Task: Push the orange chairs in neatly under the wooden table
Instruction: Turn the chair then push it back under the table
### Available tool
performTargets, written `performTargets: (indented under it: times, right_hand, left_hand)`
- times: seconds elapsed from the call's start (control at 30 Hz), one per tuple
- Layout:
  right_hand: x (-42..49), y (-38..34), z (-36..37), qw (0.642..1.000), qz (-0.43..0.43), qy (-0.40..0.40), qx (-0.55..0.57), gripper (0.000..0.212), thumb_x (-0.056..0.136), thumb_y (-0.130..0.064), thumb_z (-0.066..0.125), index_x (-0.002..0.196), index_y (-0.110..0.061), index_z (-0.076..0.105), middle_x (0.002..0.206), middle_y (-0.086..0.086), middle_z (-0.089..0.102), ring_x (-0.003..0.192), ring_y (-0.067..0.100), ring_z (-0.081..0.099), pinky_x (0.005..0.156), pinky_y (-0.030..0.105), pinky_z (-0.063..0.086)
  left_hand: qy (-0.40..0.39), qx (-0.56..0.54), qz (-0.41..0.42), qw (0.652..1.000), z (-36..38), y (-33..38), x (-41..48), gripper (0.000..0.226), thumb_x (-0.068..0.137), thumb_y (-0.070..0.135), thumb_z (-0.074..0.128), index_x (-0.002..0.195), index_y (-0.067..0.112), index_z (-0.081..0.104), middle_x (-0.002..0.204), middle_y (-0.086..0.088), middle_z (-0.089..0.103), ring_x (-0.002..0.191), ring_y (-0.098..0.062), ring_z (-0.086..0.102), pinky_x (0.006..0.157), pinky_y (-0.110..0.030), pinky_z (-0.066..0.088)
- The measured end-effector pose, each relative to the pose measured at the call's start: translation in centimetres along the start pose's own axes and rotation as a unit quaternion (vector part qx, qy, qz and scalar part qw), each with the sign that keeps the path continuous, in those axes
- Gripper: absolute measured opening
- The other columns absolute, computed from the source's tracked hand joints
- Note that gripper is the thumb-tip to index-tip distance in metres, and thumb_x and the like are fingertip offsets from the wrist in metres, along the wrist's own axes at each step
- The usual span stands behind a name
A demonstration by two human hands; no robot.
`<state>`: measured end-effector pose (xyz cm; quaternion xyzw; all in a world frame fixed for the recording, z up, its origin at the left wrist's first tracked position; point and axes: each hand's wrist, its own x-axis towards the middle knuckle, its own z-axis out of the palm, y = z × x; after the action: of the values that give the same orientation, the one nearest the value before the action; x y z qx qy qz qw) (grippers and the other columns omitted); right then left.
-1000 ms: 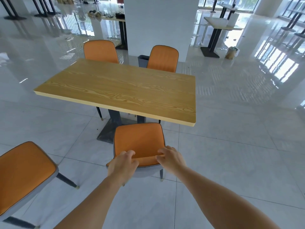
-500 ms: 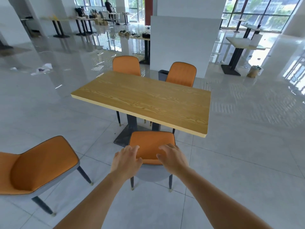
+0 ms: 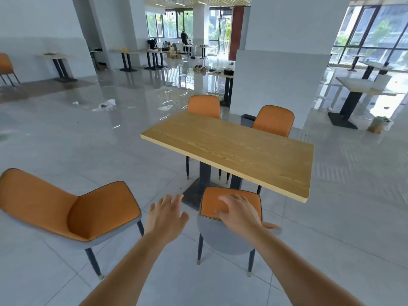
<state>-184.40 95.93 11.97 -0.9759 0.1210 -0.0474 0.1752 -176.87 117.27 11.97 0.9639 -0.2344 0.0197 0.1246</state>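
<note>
A wooden table [image 3: 238, 149] stands ahead on a dark pedestal. An orange chair with a grey back [image 3: 212, 202] is tucked under its near edge. My right hand [image 3: 239, 214] rests flat on the top of that chair's backrest, fingers spread. My left hand [image 3: 166, 216] hovers open to the left of the chair, touching nothing. A second orange chair [image 3: 66, 208] stands out on the floor at the left, well away from the table. Two more orange chairs [image 3: 204, 106] [image 3: 273, 120] sit pushed in at the far side.
A white column [image 3: 280, 69] rises just behind the table with a dark bin [image 3: 247, 120] at its foot. Other tables [image 3: 362, 87] stand at the right and along the back wall. Litter [image 3: 106, 105] lies on the glossy tiled floor at the left. A person stands far off by the windows.
My left hand has let go of the chair back and moved off to the left, fingers open. My right hand has loosened to a flat rest. The view has risen and turned left.
</note>
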Motion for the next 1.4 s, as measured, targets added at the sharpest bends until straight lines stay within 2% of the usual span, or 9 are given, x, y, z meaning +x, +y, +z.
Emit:
performTargets:
  times: [0.13, 0.4, 0.53, 0.7, 0.97, 1.4]
  right_hand:
    - [-0.5, -5.7, 0.6, 1.0, -0.021, 0.005, 0.003, 0.051, 0.099, -0.05, 0.049, 0.145, -0.027, 0.046, 0.147, -0.003, 0.051, 0.135, 0.024, 0.044, 0.103, 0.042, 0.046]
    - [-4.2, -20.5, 5.4, 0.999, -0.041, 0.0, 0.033, 0.049, 0.098, -0.049, 0.05, 0.142, -0.028, 0.048, 0.14, -0.003, 0.054, 0.128, 0.024, 0.047, 0.099, 0.043, 0.047]
    - [-5.8, -28.1, 8.0, 0.996, -0.072, -0.022, 0.037, 0.047, 0.098, -0.049, 0.05, 0.139, -0.026, 0.05, 0.137, -0.002, 0.056, 0.128, 0.025, 0.047, 0.098, 0.044, 0.047]
    - [-6.1, -36.1, 9.5, 0.991, -0.122, -0.027, 0.039, 0.049, 0.098, -0.048, 0.051, 0.143, -0.03, 0.047, 0.139, -0.004, 0.055, 0.128, 0.023, 0.046, 0.1, 0.042, 0.045]
    - [-3.5, -44.0, 12.6, 0.985, -0.165, -0.03, 0.044, 0.05, 0.096, -0.052, 0.051, 0.141, -0.03, 0.049, 0.141, -0.006, 0.054, 0.128, 0.021, 0.046, 0.099, 0.041, 0.046]
    - [6.9, -59.5, 22.2, 0.975, -0.197, -0.071, 0.08, 0.045, 0.097, -0.051, 0.053, 0.137, -0.031, 0.053, 0.136, -0.009, 0.057, 0.123, 0.021, 0.051, 0.095, 0.038, 0.049]
  left_hand:
    - [0.025, 0.009, -0.012, 1.0, -2.7, -5.0, -2.9, 0.046, 0.098, 0.042, 0.043, 0.14, 0.024, 0.041, 0.13, 0.0, 0.056, 0.116, -0.021, 0.053, 0.102, -0.04, 0.04]
    - [0.06, 0.02, -0.045, 0.997, -8.2, -18.7, -12.4, 0.044, 0.096, 0.041, 0.047, 0.138, 0.026, 0.043, 0.126, 0.003, 0.057, 0.115, -0.02, 0.053, 0.1, -0.039, 0.04]
    - [0.061, 0.016, -0.085, 0.994, -10.5, -24.6, -17.1, 0.047, 0.096, 0.04, 0.048, 0.14, 0.025, 0.04, 0.128, 0.002, 0.054, 0.119, -0.021, 0.049, 0.103, -0.041, 0.039]
    - [0.071, 0.018, -0.13, 0.989, -12.8, -30.3, -20.6, 0.049, 0.097, 0.042, 0.047, 0.142, 0.024, 0.04, 0.134, 0.0, 0.053, 0.128, -0.023, 0.046, 0.113, -0.048, 0.031]
    - [0.071, 0.035, -0.199, 0.977, -14.7, -38.7, -23.0, 0.057, 0.099, 0.047, 0.042, 0.152, 0.027, 0.03, 0.15, 0.0, 0.043, 0.141, -0.021, 0.037, 0.118, -0.047, 0.025]
    - [0.065, 0.044, -0.259, 0.963, -17.0, -57.1, -19.5, 0.055, 0.098, 0.047, 0.044, 0.149, 0.027, 0.034, 0.144, 0.002, 0.047, 0.136, -0.02, 0.041, 0.116, -0.047, 0.029]
